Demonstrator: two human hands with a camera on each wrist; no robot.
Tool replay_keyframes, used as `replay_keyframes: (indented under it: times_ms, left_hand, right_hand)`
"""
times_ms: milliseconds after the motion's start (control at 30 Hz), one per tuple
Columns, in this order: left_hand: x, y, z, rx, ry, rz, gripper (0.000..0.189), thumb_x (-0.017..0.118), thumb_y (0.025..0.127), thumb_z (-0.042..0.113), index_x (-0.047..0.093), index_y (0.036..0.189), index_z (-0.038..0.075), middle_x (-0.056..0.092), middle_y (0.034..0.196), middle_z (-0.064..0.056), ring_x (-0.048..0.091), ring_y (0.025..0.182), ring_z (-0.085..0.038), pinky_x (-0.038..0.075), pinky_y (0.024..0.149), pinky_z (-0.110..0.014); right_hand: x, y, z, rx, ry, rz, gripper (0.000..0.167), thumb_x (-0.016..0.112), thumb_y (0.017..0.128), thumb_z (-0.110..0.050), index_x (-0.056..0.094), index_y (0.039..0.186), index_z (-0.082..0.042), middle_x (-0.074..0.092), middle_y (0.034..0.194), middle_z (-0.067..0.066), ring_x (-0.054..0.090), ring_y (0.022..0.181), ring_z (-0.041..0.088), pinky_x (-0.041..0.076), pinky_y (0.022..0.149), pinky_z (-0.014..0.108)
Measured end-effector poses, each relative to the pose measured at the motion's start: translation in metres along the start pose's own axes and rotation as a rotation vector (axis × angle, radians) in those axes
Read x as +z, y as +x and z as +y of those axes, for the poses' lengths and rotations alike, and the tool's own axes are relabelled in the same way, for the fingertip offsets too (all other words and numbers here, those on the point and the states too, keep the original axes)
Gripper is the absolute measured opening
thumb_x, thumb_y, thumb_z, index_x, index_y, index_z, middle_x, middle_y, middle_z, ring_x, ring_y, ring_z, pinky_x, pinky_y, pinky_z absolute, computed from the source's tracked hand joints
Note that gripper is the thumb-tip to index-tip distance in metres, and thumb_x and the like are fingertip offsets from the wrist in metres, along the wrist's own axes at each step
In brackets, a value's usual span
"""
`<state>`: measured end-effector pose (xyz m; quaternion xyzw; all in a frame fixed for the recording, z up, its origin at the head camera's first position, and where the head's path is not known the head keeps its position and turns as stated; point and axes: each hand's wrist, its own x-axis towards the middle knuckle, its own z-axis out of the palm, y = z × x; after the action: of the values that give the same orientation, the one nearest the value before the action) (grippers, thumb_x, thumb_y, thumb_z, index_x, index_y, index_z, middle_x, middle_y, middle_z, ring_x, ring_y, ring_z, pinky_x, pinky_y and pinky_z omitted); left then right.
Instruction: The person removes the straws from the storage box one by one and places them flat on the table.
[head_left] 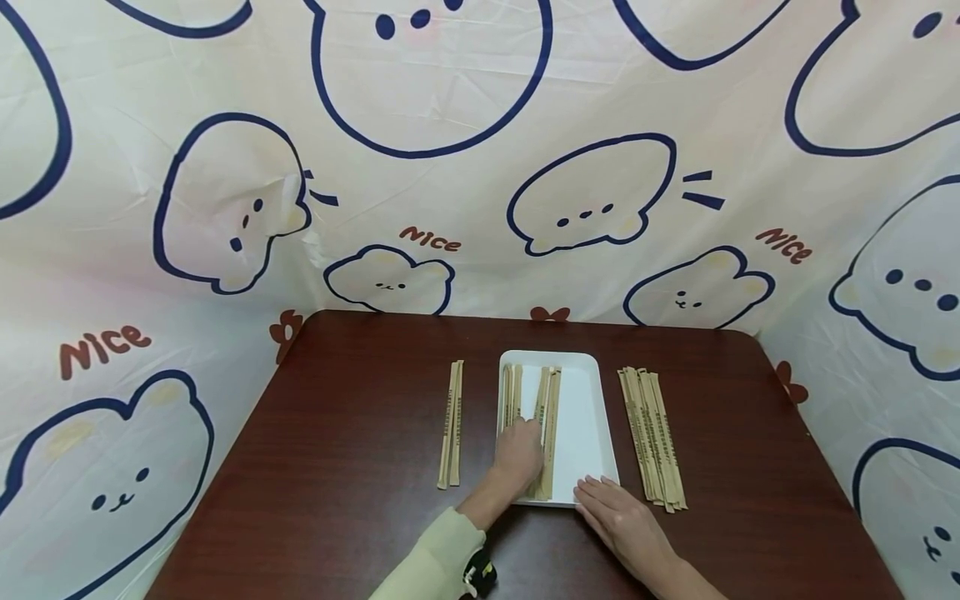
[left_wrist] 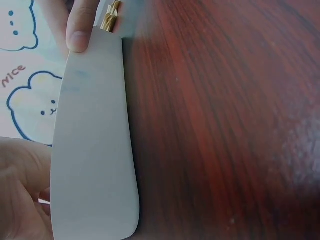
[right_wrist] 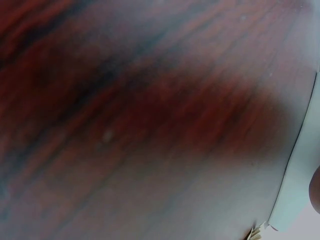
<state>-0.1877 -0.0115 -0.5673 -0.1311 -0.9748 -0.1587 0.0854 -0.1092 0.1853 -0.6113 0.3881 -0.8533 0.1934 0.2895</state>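
A white rectangular tray (head_left: pixel 581 417) stands on the table with several paper-wrapped chopsticks inside: a left group (head_left: pixel 512 392) and a slightly fanned right group (head_left: pixel 551 433). My left hand (head_left: pixel 519 454) reaches over the tray's front edge, its curled fingers on the chopsticks between the groups; the fingertips are hidden under the hand. Across the front right corner my right hand (head_left: pixel 618 525) rests with straight fingers on the rim. In the left wrist view, a fingertip (left_wrist: pixel 79 42) presses the tray's outer wall (left_wrist: pixel 95 150), and the left hand (left_wrist: pixel 22 185) shows behind that wall.
To the tray's left lie more wrapped chopsticks (head_left: pixel 450 425), a narrow pair. A larger pile of wrapped chopsticks (head_left: pixel 652 437) lies on the right. Everything stands on a dark red-brown wooden table (head_left: pixel 360 433), enclosed by a cartoon-printed cloth (head_left: pixel 465 200).
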Motion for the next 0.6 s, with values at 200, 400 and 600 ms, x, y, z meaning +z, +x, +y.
replay_keyframes:
  times_ms: [200,400,600]
  left_hand:
    - [-0.002,0.000,-0.002,-0.047,-0.001,-0.051,0.005,0.071,0.082,-0.002,0.067,0.079,0.000,0.057,0.069,-0.012,0.063,0.060,-0.028,0.055,0.049,-0.036]
    - [-0.008,0.001,-0.003,-0.072,0.005,-0.044,0.006,0.067,0.088,-0.002,0.070,0.083,-0.002,0.058,0.069,-0.013,0.064,0.060,-0.027,0.056,0.048,-0.035]
    - [-0.014,0.004,-0.006,-0.071,0.076,0.000,0.012,0.066,0.093,0.006,0.073,0.085,0.000,0.057,0.066,-0.011,0.062,0.056,-0.024,0.054,0.045,-0.034]
  right_hand:
    - [-0.001,0.000,0.000,0.004,-0.002,-0.008,0.034,0.054,0.103,-0.028,0.077,0.105,-0.002,0.073,0.109,0.011,0.070,0.101,0.027,0.055,0.088,0.046]
    - [-0.001,0.000,0.000,0.005,-0.003,-0.010,0.035,0.054,0.103,-0.028,0.077,0.104,-0.002,0.073,0.108,0.011,0.070,0.101,0.027,0.055,0.088,0.045]
    - [0.000,0.000,0.000,0.001,-0.006,-0.013,0.029,0.061,0.099,-0.025,0.077,0.104,-0.002,0.073,0.108,0.011,0.070,0.100,0.027,0.056,0.088,0.046]
